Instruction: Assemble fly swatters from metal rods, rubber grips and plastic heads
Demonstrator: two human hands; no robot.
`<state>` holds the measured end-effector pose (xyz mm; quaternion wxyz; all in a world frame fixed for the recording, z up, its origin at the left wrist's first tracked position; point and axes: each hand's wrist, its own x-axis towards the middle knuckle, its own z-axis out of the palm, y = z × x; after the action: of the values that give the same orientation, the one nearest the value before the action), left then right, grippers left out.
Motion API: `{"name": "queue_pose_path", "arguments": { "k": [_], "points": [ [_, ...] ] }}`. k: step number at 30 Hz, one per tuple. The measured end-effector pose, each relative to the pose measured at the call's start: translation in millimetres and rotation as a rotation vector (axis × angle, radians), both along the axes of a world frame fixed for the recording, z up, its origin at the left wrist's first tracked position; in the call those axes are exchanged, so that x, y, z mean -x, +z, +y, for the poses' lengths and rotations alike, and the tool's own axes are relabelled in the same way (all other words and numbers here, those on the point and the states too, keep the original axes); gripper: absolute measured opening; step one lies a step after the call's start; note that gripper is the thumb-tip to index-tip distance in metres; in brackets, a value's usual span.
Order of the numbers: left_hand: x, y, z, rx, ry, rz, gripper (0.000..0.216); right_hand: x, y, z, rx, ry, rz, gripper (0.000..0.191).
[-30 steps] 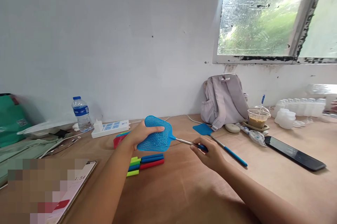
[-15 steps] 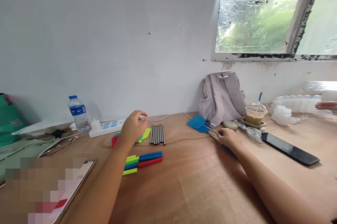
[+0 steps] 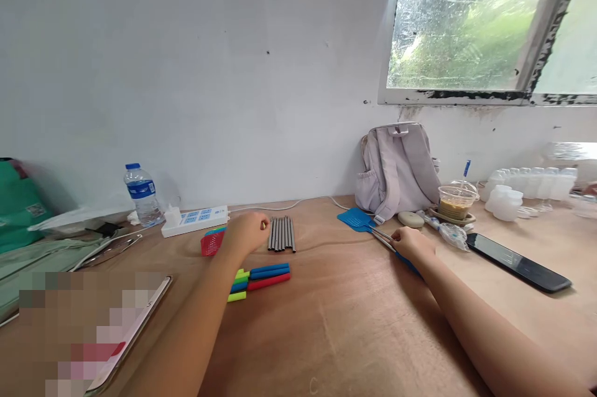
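Note:
My left hand (image 3: 247, 232) is curled with its knuckles up over a stack of plastic swatter heads, of which a red one (image 3: 211, 243) shows. It lies just left of a row of grey metal rods (image 3: 280, 234); what its fingers hold is hidden. Below it lie several coloured grip sleeves (image 3: 262, 277) in green, blue and red. My right hand (image 3: 411, 243) rests closed on the handle end of a blue fly swatter (image 3: 357, 219), which lies flat on the wooden table (image 3: 345, 328) over a second blue one.
At the back stand a white power strip (image 3: 196, 221), a water bottle (image 3: 142, 193), a grey backpack (image 3: 396, 167), an iced drink cup (image 3: 454, 204) and several white bottles (image 3: 527, 188). A dark phone (image 3: 517, 265) lies at the right, another phone (image 3: 133, 331) at the front left.
One second ago both hands held the blue swatter up. My right hand has laid it beside the backpack, and my left hand has dropped onto the stack of heads.

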<state>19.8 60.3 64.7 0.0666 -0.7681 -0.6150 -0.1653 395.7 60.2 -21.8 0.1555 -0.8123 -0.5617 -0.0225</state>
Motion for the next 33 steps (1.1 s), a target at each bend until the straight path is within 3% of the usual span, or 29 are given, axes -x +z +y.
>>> {"name": "queue_pose_path", "arguments": {
  "k": [6, 10, 16, 22, 28, 33],
  "points": [
    [-45, -53.0, -6, -0.004, -0.285, 0.151, 0.030, 27, 8.0, -7, -0.204, 0.083, -0.121, 0.024],
    [-57, -70.8, -10, -0.013, -0.292, 0.214, 0.034, 56, 14.0, -19, -0.335, 0.206, -0.092, 0.018],
    [-54, -78.3, -5, 0.071, -0.340, 0.203, 0.034, 100, 13.1, -39, -0.427, 0.500, 0.037, 0.012],
    [-62, -80.8, -7, 0.119, -0.350, 0.185, 0.025, 130, -0.2, -51, -0.301, 0.718, 0.102, 0.011],
    [-75, -80.3, -29, 0.137, -0.415, 0.169, 0.022, 132, 0.5, -51, -0.084, 0.676, 0.169, 0.015],
    [-77, -83.8, -70, 0.074, -0.631, 0.030, 0.027, 132, -5.7, -50, -0.118, 0.739, 0.305, 0.026]
  ]
}}
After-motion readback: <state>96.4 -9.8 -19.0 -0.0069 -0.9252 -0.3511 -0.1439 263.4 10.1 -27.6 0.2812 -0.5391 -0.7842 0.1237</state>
